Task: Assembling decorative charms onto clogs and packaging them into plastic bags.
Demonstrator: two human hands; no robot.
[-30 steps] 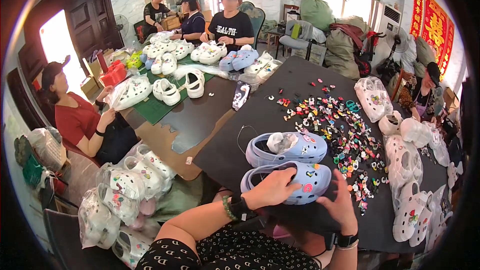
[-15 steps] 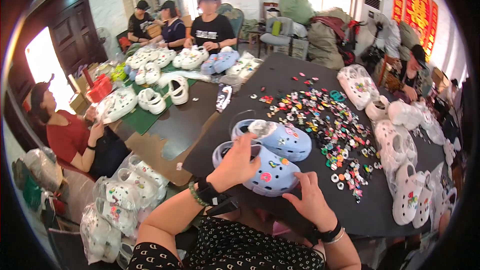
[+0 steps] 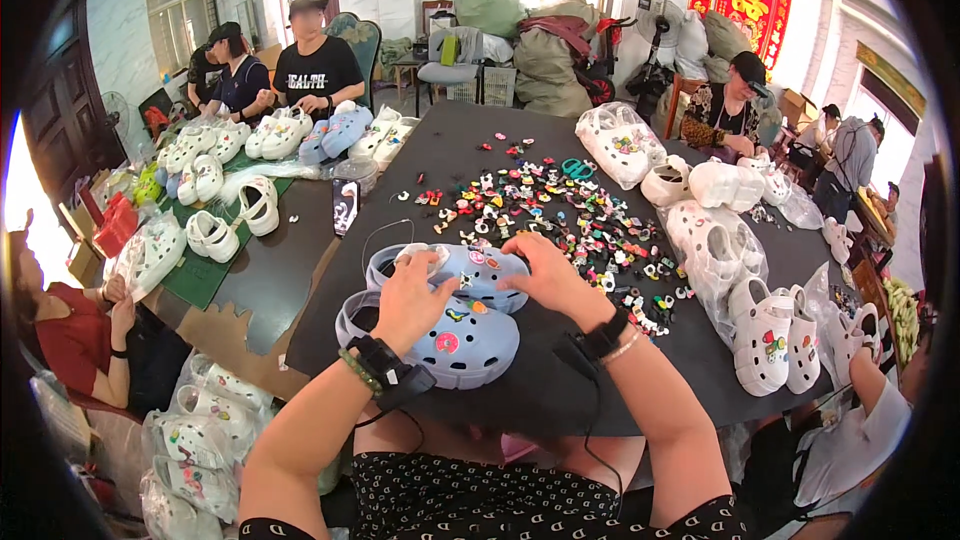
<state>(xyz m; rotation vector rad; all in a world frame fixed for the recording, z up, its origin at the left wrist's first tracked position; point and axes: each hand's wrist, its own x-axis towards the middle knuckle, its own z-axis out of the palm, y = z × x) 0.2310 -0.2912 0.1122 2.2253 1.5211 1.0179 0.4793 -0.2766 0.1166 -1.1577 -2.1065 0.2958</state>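
Two light-blue clogs lie side by side on the dark tabletop before me, dotted with small coloured charms. My left hand (image 3: 412, 298) reaches over the near clog (image 3: 465, 350), with its fingers closed at the heel opening of the far clog (image 3: 470, 275). Around the toe of that far clog curve the fingers and thumb of my right hand (image 3: 548, 282). The near clog carries a round pink charm and a colourful one above it. Some whitish wrapping shows in the far clog's opening, partly behind my left fingers.
Loose colourful charms (image 3: 570, 225) spread beyond the clogs, with teal-handled scissors (image 3: 578, 170) among them. White clogs (image 3: 762, 335), some bagged, line the table's right side. Bagged clogs (image 3: 195, 440) are piled at lower left. Several people work around the tables.
My right hand has gone from the near clog's toe to the far clog's toe. My left hand stays near the far clog's heel. The view has turned to the right.
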